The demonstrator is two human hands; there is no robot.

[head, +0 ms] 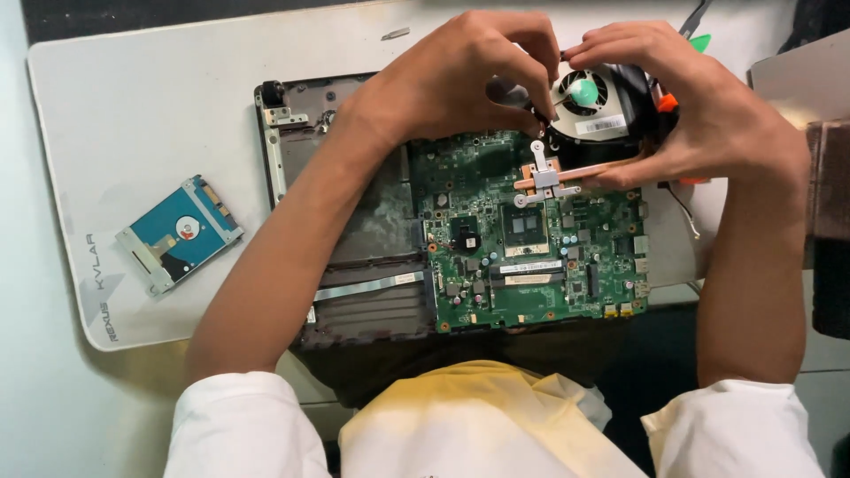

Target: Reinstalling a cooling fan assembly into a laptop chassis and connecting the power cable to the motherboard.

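Near the desk's far edge, the right hand (699, 115) grasped the cooling fan (591, 99) while the left hand (460, 75) pinched its heatpipe bracket (542, 177) over the green motherboard (531, 235); lifting evenly seemed wise.

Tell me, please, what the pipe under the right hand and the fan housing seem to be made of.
The pipe looks like bare copper: orange-brown with a dull metallic sheen. The fan housing seems black plastic, matte and dark, though the right hand hides much of it.
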